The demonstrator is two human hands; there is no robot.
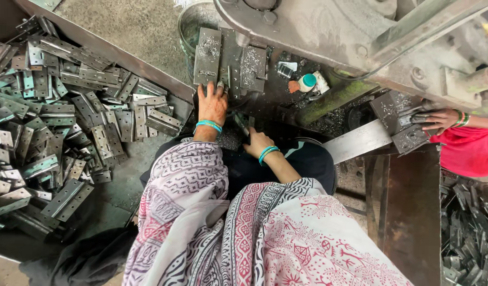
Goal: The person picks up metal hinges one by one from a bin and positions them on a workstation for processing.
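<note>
head view: i am looking straight down at a press station, and i judge the step in hand to be feeding a hinge blank into the die. my left hand (213, 104) lies flat with the fingers spread and stretched forward, the fingertips touching the near edge of the grey perforated steel hinge plate (207, 56) that sits on the dark machine bed (270, 90) under the heavy grey cast press frame (329, 32). it presses rather than grips. my right hand (256, 142) is lower and nearer my lap, curled mostly closed around a small dark metal piece (244, 125); what exactly that piece is i cannot tell, it is half hidden by the fingers. both wrists carry turquoise bangles (209, 125).

as i read it, the next move calls for sliding the plate square against the die and clearing the fingers from the bed first.

to the left, well apart from my hands, a big loose heap of flat grey steel hinges (58, 122) fills a tray. at the right edge another person's hand (439, 119), with red and green bangles, rests on a stack of grey metal blocks (403, 119) at a neighbouring station.
</note>
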